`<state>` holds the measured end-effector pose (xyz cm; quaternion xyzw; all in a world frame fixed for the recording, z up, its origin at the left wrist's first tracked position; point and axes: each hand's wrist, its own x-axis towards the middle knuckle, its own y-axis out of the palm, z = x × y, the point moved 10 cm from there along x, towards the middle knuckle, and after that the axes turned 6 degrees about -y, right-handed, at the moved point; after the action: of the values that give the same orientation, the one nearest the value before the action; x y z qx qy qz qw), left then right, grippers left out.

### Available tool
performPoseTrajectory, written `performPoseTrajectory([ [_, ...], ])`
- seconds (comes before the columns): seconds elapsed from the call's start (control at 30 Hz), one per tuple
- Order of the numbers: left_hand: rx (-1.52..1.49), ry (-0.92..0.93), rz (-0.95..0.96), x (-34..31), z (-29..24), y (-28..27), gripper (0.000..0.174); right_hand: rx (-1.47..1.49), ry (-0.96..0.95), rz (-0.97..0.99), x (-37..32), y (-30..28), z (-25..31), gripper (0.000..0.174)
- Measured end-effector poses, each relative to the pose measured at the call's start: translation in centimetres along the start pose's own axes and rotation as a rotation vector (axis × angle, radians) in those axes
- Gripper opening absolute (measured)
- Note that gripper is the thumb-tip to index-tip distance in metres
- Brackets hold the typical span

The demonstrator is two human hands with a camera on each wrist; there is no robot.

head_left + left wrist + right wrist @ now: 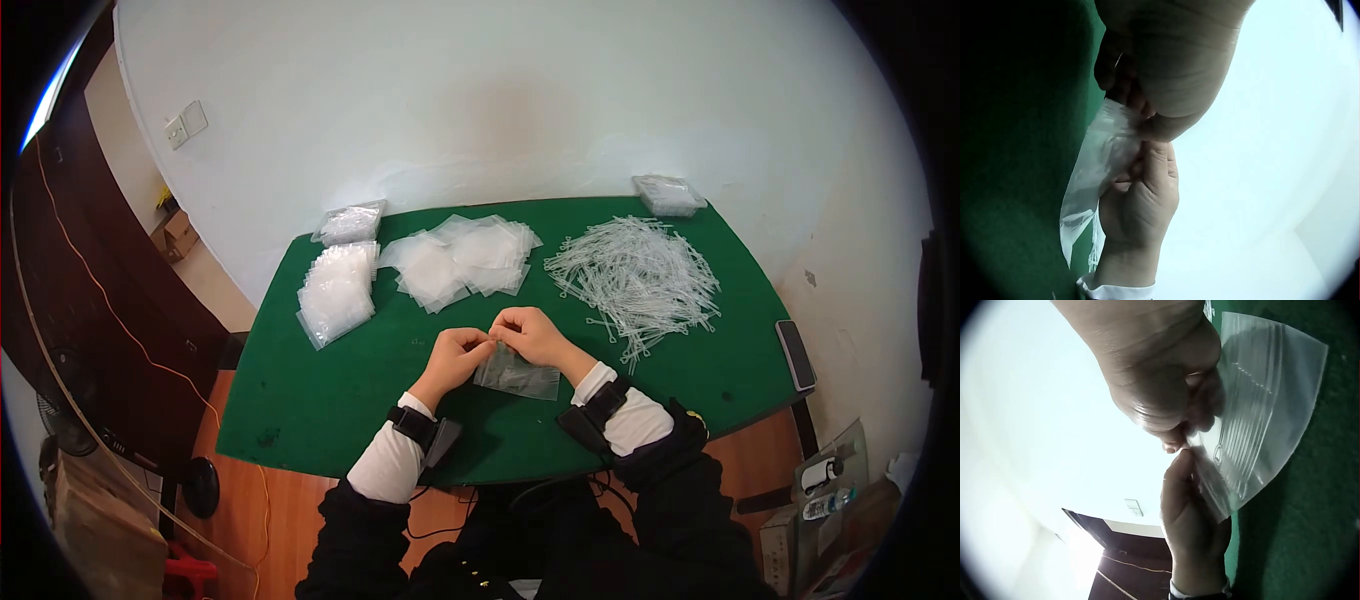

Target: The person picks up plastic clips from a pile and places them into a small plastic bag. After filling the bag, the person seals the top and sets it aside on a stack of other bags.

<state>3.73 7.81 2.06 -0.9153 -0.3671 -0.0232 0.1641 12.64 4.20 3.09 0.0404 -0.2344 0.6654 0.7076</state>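
Two bare hands meet above the near half of the green-topped table [400, 440]: the left hand [455, 360] and the right hand [535, 340] both pinch one edge of a clear, rectangular plastic bag [522, 379] containing thin transparent plastic rods [1249, 434], probably to steady that edge. Farther off, overlapping whitish plastic packets [338, 292] lie left, seemingly fanned to save room; frosted square plastic sheets [450, 262] spread centrally, perhaps for easy picking; a tangled heap of slim clear plastic sticks [640, 280] sits right, apparently within reach.
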Motion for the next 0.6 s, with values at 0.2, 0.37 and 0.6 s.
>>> performPoseTrajectory([
  [0.2,0.005,-0.044,0.058,-0.1,0.2,0.4,0.017,-0.093,-0.074,-0.065,0.1,-1.1,0.7,0.013],
  [0.37,-0.018,-0.083,0.095,0.0,0.8,0.7,0.015,-0.082,-0.042,-0.13,0.0,-1.9,0.6,0.014],
  [0.6,-0.046,-0.105,0.119,-0.1,0.9,0.9,0.015,-0.11,-0.051,-0.168,0.1,-3.0,0.0,0.015],
])
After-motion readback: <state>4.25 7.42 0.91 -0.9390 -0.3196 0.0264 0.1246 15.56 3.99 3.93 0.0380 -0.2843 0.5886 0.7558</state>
